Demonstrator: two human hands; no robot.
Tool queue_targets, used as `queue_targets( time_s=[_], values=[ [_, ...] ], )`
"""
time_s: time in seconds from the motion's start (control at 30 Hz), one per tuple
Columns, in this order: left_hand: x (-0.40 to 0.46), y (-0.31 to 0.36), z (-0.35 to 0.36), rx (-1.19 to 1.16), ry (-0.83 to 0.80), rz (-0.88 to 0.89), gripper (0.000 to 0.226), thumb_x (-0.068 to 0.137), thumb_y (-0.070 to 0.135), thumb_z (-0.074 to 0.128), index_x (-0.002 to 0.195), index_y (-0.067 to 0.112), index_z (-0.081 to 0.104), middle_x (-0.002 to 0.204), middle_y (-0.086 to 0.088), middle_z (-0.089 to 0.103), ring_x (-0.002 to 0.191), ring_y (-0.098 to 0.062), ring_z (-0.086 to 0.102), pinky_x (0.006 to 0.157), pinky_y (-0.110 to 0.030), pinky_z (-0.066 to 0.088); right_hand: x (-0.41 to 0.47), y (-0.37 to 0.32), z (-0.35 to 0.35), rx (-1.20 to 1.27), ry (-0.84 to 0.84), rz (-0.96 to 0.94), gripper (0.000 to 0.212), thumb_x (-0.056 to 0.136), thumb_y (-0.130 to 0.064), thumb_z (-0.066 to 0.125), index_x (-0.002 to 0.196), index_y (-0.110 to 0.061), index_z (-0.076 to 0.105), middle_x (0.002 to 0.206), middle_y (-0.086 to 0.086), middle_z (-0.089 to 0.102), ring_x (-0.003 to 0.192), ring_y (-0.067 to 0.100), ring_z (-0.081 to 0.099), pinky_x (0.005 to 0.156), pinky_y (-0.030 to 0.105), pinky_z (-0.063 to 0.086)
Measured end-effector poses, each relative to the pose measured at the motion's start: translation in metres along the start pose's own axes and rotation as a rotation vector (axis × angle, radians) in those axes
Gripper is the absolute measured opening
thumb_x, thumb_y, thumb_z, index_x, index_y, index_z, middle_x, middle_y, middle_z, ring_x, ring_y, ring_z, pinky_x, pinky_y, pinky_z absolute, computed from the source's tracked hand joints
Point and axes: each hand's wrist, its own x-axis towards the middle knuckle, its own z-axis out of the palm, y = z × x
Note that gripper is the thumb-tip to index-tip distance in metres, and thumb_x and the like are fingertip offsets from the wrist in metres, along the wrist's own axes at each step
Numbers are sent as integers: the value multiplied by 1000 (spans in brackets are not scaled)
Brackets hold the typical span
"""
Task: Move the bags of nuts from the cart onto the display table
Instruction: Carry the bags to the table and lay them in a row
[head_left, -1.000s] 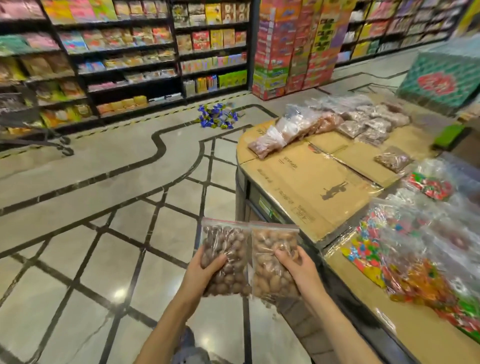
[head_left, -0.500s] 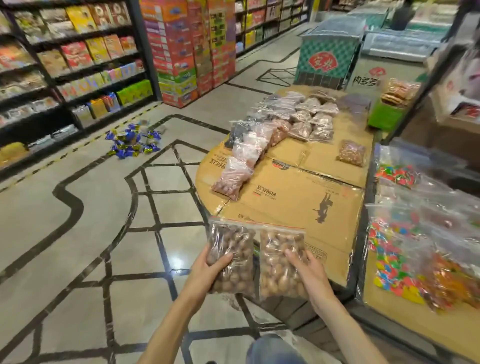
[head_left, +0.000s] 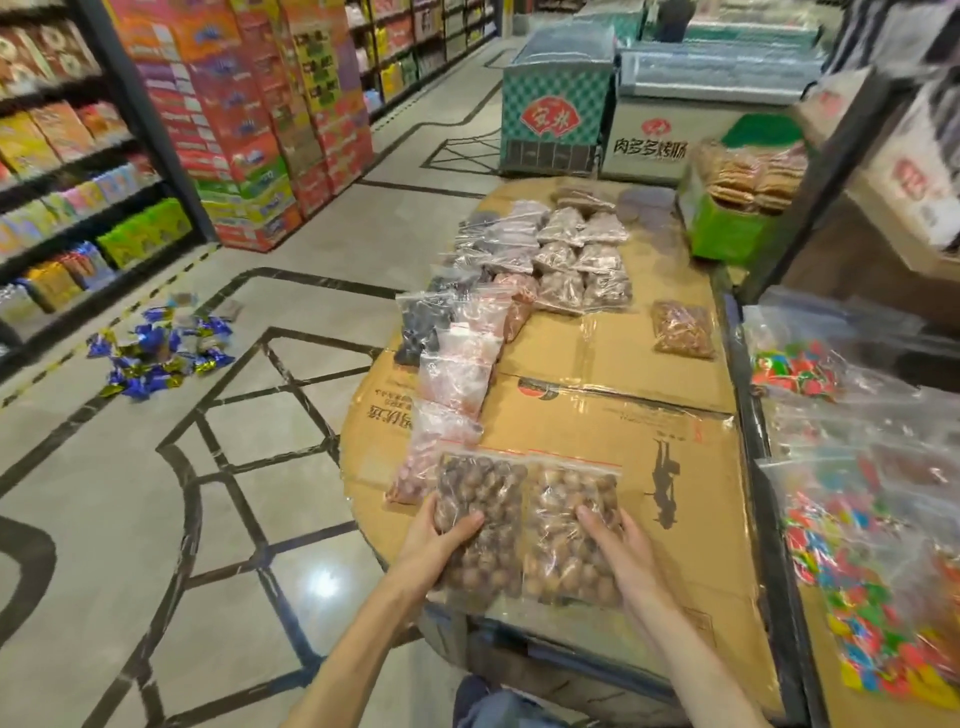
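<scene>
My left hand grips a clear zip bag of dark brown nuts by its left edge. My right hand holds a second bag of lighter brown nuts beside it. Both bags hover over the near end of the cardboard-covered display table. A row of pinkish nut bags runs along the table's left edge, touching the dark bag's upper left corner. More nut bags lie in rows at the far end, and one lone bag lies at the right. The cart is out of view.
Bags of colourful candy fill the neighbouring table on the right. A green crate of snacks stands at the far right of the display table. Blue wrapped candies lie scattered on the floor. Shelves and stacked cartons line the left aisle.
I have stepped closer to the display table. Both bags, still in my hands, have moved from over the floor to above the table's near end.
</scene>
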Motion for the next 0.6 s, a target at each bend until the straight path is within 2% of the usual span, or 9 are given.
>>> queue_targets(
  time_s=[0.17,0.3,0.37,0.4,0.43,0.47,0.5,0.53,0.6],
  values=[
    [80,30,8,38,-39,18,59,88,26,83,139,33,56,125,-2,77,112,-25,75,98,-52,60,66,-21,2,27,56,4,133,58,-87,82,167,-29,31,163,-2,49,146,27,53,121,62,40],
    [136,53,19,99,-94,19,63,78,50,89,132,52,56,133,2,73,118,-25,73,101,-52,58,107,-34,-8,33,131,13,129,57,-88,83,163,-30,39,161,-3,53,144,26,55,123,60,39],
    [174,56,23,121,-118,20,76,75,55,90,141,50,53,136,3,71,120,-25,72,102,-55,57,119,-54,-8,63,142,16,110,75,-69,83,164,-24,38,159,-3,53,141,25,54,124,51,38],
    [191,60,28,111,-126,12,77,76,53,90,143,45,53,134,1,73,117,-26,73,101,-55,58,129,-57,-11,110,146,32,97,85,-55,81,164,-20,36,150,-6,56,134,22,57,121,45,38],
    [208,64,33,116,-130,-6,75,78,50,89,143,43,53,131,-1,74,114,-26,74,99,-55,59,136,-61,-14,150,149,39,88,91,-44,78,163,-17,37,138,-10,58,124,17,59,117,40,39],
    [224,70,40,129,-135,-19,68,82,46,87,141,41,54,127,-1,76,111,-25,76,97,-53,60,142,-63,-17,167,152,45,85,92,-44,79,162,-19,38,131,-14,60,116,13,60,116,40,40],
    [239,76,48,134,-143,-14,59,87,39,84,139,39,56,122,-1,78,108,-25,77,95,-50,61,151,-63,-20,159,146,53,93,85,-57,84,161,-24,41,133,-14,64,116,12,63,117,41,40],
    [255,82,55,117,-151,-18,50,92,31,80,137,35,58,116,-2,80,104,-25,78,91,-48,63,160,-62,-22,146,164,60,111,70,-73,87,161,-28,42,142,-11,65,124,16,64,122,47,40],
    [289,90,69,113,-133,-24,41,96,23,76,133,30,61,105,-1,81,97,-24,78,85,-42,64,184,-48,-36,147,210,82,137,51,-86,86,165,-32,34,162,-5,51,144,24,54,125,57,36]
  ],
)
